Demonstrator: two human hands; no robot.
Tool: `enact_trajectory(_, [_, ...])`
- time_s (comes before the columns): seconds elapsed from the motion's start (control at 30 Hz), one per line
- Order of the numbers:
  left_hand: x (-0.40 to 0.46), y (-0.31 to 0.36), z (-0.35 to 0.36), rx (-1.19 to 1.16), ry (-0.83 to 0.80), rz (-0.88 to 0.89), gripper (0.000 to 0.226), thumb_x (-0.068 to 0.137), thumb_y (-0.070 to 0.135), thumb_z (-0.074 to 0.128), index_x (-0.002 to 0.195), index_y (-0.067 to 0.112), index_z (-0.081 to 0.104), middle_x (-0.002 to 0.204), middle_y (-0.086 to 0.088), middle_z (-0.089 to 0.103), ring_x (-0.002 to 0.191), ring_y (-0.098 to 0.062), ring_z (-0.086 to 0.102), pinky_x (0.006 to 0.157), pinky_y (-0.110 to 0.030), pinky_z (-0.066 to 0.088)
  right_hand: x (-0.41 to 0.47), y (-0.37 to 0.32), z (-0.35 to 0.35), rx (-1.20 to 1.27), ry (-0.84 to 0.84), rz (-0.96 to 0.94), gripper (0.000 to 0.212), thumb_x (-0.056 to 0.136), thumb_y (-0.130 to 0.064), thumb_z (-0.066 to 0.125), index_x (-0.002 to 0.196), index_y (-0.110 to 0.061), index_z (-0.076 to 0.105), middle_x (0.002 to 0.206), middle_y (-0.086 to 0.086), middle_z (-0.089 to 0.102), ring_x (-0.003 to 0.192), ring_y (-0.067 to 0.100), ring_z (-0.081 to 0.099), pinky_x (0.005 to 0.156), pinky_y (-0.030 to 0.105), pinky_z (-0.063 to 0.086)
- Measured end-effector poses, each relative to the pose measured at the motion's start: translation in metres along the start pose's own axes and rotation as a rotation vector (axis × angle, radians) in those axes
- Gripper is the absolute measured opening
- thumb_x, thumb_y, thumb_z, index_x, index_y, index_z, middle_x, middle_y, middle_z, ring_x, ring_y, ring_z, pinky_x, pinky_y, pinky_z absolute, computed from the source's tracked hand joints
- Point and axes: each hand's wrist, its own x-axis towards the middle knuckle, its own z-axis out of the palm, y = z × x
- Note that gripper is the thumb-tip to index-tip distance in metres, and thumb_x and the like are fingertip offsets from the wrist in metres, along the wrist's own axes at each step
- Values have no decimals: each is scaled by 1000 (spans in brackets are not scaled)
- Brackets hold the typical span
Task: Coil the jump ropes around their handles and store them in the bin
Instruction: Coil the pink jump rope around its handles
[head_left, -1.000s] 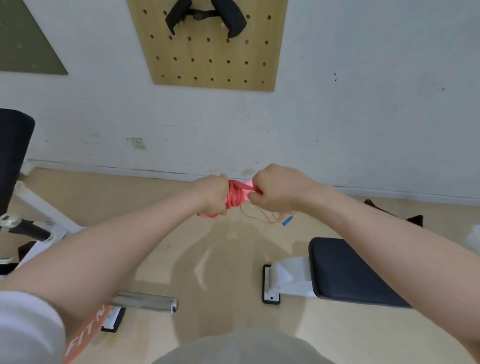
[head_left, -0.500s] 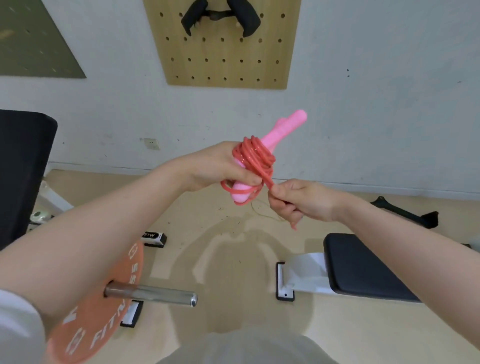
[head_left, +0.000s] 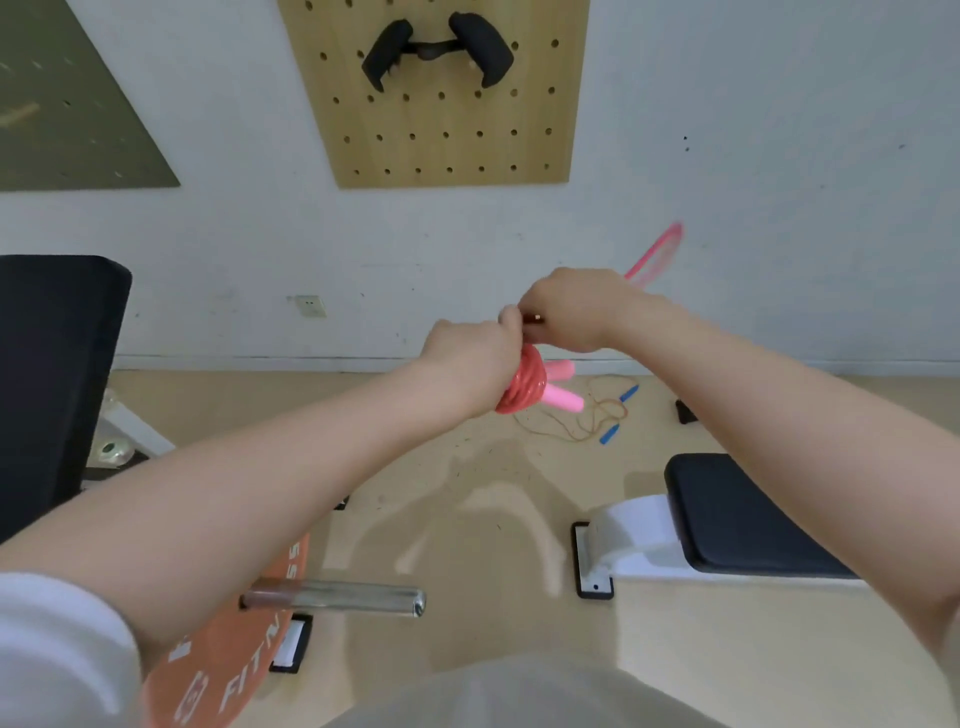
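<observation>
Since half a second ago the pink handles have swung down. The left hand grips the coiled pink rope; the right hand, just above, pinches its blurred loose end. A second rope lies on the far floor.

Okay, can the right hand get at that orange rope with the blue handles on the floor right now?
Probably not yet. The right hand is busy pinching the pink rope's loose end, and the orange rope lies apart on the floor, well beyond both hands. Nothing blocks it otherwise.

1 head-worn wide-angle view looks forward and down, close over both forearms, toward the floor and wall.
</observation>
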Motion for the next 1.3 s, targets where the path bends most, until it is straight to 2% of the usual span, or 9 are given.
enact_trajectory(0.17, [12,-13,8,-245,-3,-183,40,86,16,55,114,6,29,71,0,43,64,-23,47,47,-28,27,-8,-24,-9,-37,126,115,13,91,-11,40,81,-12,48,75,3,41,73,27,46,63,30,36])
enact_trajectory(0.27, [20,-33,18,-437,-119,-253,38,76,19,63,99,7,36,65,-3,57,52,-22,57,46,-26,41,-18,-34,-3,92,98,63,18,90,-5,40,73,-10,43,78,6,44,73,26,46,52,29,31])
enact_trajectory(0.4, [25,-43,22,-733,-300,-177,16,69,12,58,58,12,47,46,-3,53,45,-18,51,64,-26,46,-27,-42,25,212,217,-7,29,93,-27,44,113,-7,43,92,8,49,88,30,54,63,32,38])
enact_trajectory(0.53, [24,-43,34,-1009,-474,-245,9,75,16,68,79,12,61,69,-5,60,62,-19,55,59,-25,38,-20,-36,33,-77,57,-76,73,75,-34,74,131,-12,33,113,9,50,95,30,59,63,32,36])
enact_trajectory(0.67, [22,-43,38,-1189,-657,-229,7,82,16,58,81,11,63,70,-3,65,63,-16,58,53,-20,40,-15,-34,37,-256,150,-135,70,74,-50,69,124,-12,39,111,7,50,90,28,61,60,32,33])
enact_trajectory(0.8, [20,-57,31,-1275,-711,-277,13,82,23,54,79,12,60,65,-4,63,50,-12,57,52,-21,40,-19,-29,43,-89,167,-54,67,73,-69,57,115,-18,47,94,2,51,85,25,60,61,29,32])
enact_trajectory(1.07, [23,-56,-11,-795,-778,-245,24,82,37,48,76,17,62,67,1,62,52,-10,50,55,-24,27,-18,-33,45,70,252,39,64,71,-70,57,113,-22,51,94,1,54,88,25,60,65,29,35])
enact_trajectory(1.23, [26,-50,-27,-353,-492,-186,38,82,56,52,70,20,55,82,0,57,82,-18,52,71,-27,38,-14,-30,47,188,265,103,56,69,-66,63,105,-24,54,83,-3,49,78,19,52,64,28,36])
enact_trajectory(1.3, [26,-58,-29,-403,-398,-145,58,72,77,49,84,22,63,93,-2,56,92,-21,52,84,-31,41,-14,-22,49,377,222,118,49,68,-60,69,102,-26,60,81,-7,58,80,14,56,65,27,40])
